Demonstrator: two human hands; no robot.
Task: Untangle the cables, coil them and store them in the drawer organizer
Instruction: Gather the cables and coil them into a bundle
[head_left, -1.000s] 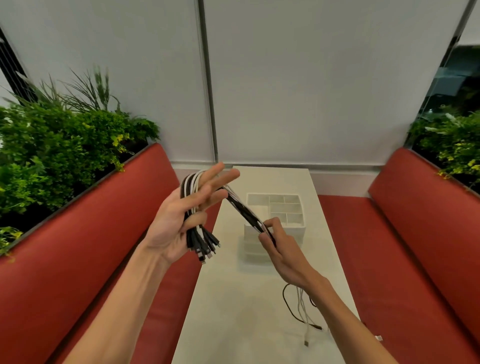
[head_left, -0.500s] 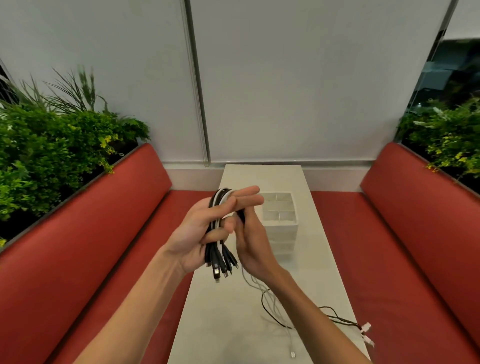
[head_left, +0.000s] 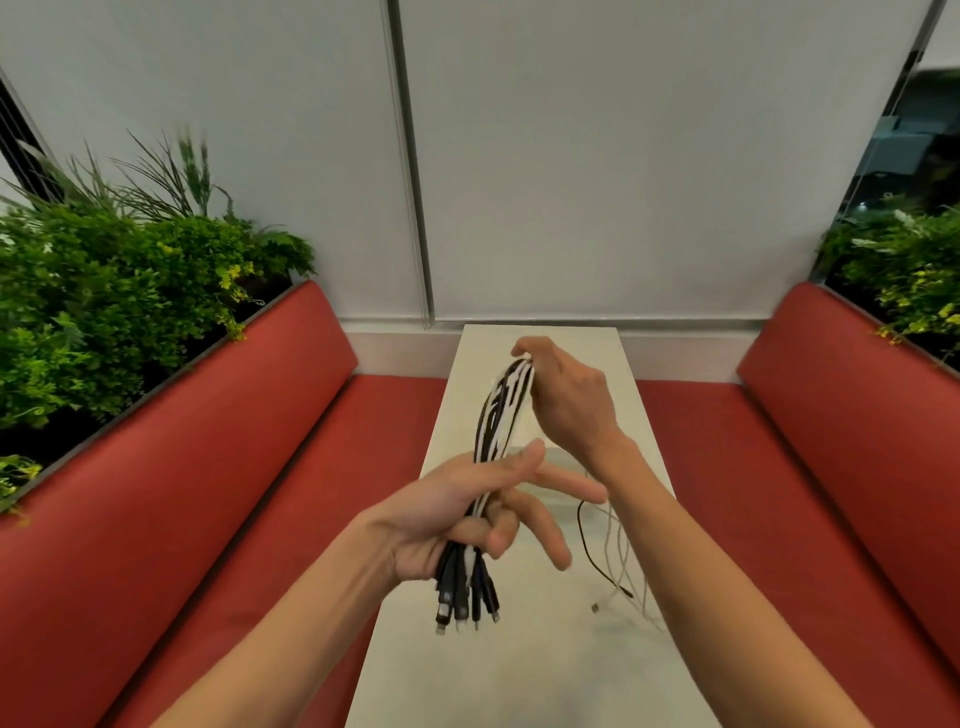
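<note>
Setting: two red benches (head_left: 208, 467) flank the view at 9 and 3 o'clock, with plants (head_left: 104, 312) behind them at 10 and 2. A narrow white table (head_left: 519, 675) runs down the middle from 12 to 6.

Left hand (head_left: 467, 514): below centre, thumb and the two lower fingers curled round the lower part of the cable bundle (head_left: 501, 415); the two upper fingers stretch out loosely towards 3 o'clock.

Right hand (head_left: 566, 395): above centre, back to the camera, fingers curled over the top fold of the same bundle (the fingertips themselves are hidden).

Bundle: black and white strands gathered side by side, held above the table, running from 12 towards 6 between the two hands. Connector ends (head_left: 462, 597) hang below the left palm.

Loose cable tails (head_left: 613, 561): thin black and white lengths trail onto the table at 4 o'clock.

Assessment: the strands appear largely untangled and laid parallel. Coiling is part done, since the tails are not yet taken up. Storage is not begun; the drawer organizer cannot be made out in this view.
</note>
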